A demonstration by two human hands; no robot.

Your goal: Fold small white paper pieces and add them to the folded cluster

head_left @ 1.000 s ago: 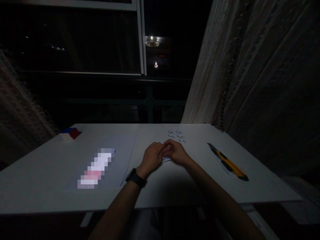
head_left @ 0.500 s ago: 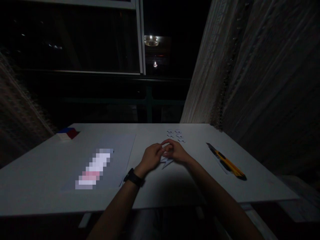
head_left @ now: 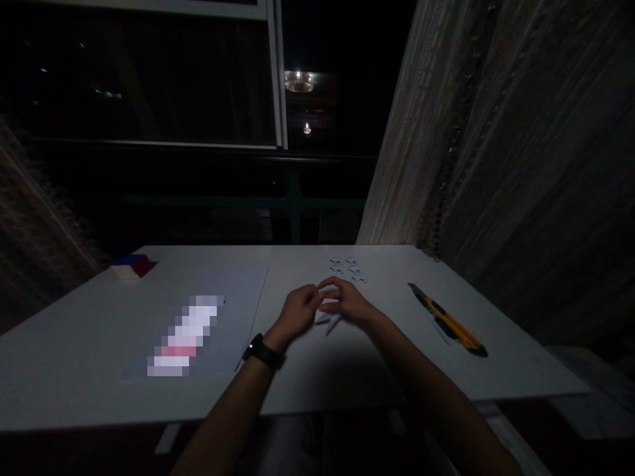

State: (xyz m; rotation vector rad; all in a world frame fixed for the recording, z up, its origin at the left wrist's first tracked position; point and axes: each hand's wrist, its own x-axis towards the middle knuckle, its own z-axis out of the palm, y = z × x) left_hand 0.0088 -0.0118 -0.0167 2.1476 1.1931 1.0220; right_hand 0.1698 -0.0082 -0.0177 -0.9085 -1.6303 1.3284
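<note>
At the middle of the white table, my left hand [head_left: 297, 311] and my right hand [head_left: 348, 301] meet with their fingertips together. Both are closed in a pinch around a small piece of folded white paper [head_left: 330, 320], whose pointed ends stick out below the fingers. The rest of that paper is hidden by my hands. A black watch [head_left: 265, 351] is on my left wrist. Just beyond my hands lie several small paper pieces [head_left: 352, 270] with dark marks, in two loose columns.
A yellow and black utility knife [head_left: 450, 322], blade out, lies at the right with a white strip beside it. On the left are white paper sheets [head_left: 248, 297] bearing a pixelated patch. A puzzle cube [head_left: 133, 266] sits at the far left. Curtains [head_left: 397, 145] hang beside the dark window.
The folded paper shows more below my fingers and its points have spread and turned. My fingers have shifted slightly on it. The whole view has drifted a little.
</note>
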